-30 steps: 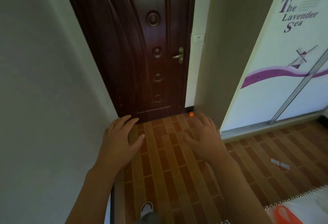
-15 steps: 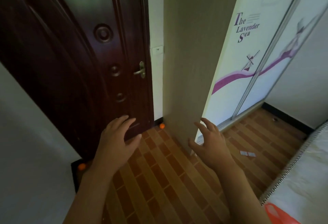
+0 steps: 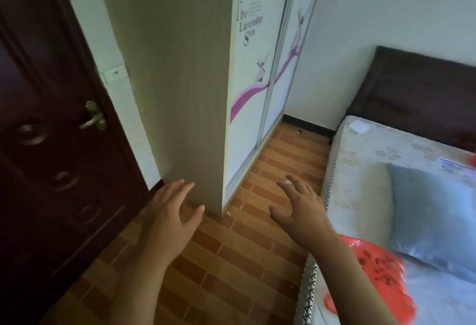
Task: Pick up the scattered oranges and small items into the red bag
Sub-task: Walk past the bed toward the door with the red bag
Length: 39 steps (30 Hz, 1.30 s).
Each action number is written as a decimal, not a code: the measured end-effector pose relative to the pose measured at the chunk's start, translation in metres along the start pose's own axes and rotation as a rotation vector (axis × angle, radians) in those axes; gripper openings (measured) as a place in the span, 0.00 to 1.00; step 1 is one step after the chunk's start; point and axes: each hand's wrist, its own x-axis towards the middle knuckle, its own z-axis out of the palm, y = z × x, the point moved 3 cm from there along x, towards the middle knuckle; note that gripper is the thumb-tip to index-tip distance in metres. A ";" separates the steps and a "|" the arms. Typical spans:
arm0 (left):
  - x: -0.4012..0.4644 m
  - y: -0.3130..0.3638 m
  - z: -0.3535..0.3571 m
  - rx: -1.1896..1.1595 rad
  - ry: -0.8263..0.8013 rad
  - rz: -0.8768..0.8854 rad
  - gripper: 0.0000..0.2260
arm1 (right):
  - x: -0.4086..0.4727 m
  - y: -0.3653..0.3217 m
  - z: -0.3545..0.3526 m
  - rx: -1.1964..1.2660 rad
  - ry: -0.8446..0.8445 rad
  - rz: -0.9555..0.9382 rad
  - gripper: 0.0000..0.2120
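The red bag [image 3: 378, 270] lies crumpled on the mattress at the lower right, partly behind my right forearm. My left hand [image 3: 171, 214] hovers open over the brick-pattern floor beside the wardrobe's corner. My right hand [image 3: 300, 208] is open too, fingers spread, above the floor next to the bed's edge. Neither hand holds anything. No orange shows in this view. A small dark item [image 3: 299, 132] lies on the floor at the far wall, and another red thing [image 3: 473, 159] peeks in at the right edge.
A dark wooden door [image 3: 51, 157] with a brass handle fills the left. The wardrobe [image 3: 185, 87] with sliding printed doors stands ahead. The bed [image 3: 360, 170] carries a grey-blue pillow [image 3: 435, 219] and has a dark headboard [image 3: 412, 98]. A narrow floor strip [image 3: 278, 170] runs between wardrobe and bed.
The view has swung to the right, from the door to the wardrobe and bed. The oranges by the door have left the view. Both hands stay open and empty.
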 end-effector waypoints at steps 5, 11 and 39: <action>0.037 0.038 0.049 -0.030 -0.104 0.116 0.26 | -0.010 0.053 -0.018 -0.041 0.063 0.184 0.40; 0.073 0.080 0.093 -0.040 -0.200 0.185 0.28 | 0.000 0.102 -0.032 -0.024 0.067 0.297 0.37; 0.257 0.353 0.313 0.061 -0.363 0.696 0.25 | 0.060 0.371 -0.133 0.130 0.327 0.698 0.32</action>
